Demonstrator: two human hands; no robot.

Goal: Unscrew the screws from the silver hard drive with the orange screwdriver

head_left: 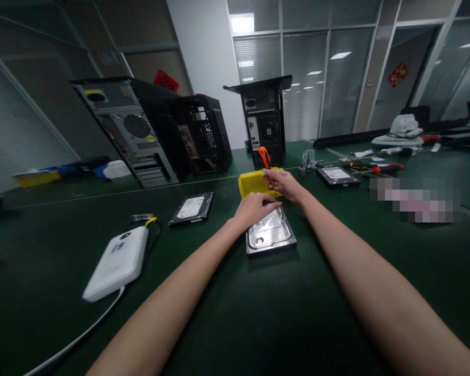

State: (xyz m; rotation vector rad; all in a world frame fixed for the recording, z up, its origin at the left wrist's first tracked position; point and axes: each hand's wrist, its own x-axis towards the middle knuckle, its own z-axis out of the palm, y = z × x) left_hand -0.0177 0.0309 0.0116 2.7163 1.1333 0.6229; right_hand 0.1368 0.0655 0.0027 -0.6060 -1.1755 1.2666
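Note:
A silver hard drive (270, 232) lies label side up on the green table in front of me. Across its far left part lies my left hand (253, 210), gripping the drive with the thumb over the top. My right hand (284, 184) is closed around a screwdriver (265, 156) with an orange handle. The screwdriver stands nearly upright, its shaft pointing down at the drive's far edge; the fingers hide where the tip meets it. Just behind both hands is a yellow case (253, 184).
Two more hard drives lie left (191, 208) and right (338, 175). A white power bank (117, 263) with a cable is near left. Computer cases (141, 130) stand behind, with another computer case (262, 120) at centre. Pliers (387, 168) and a white safety helmet (403, 128) are at right.

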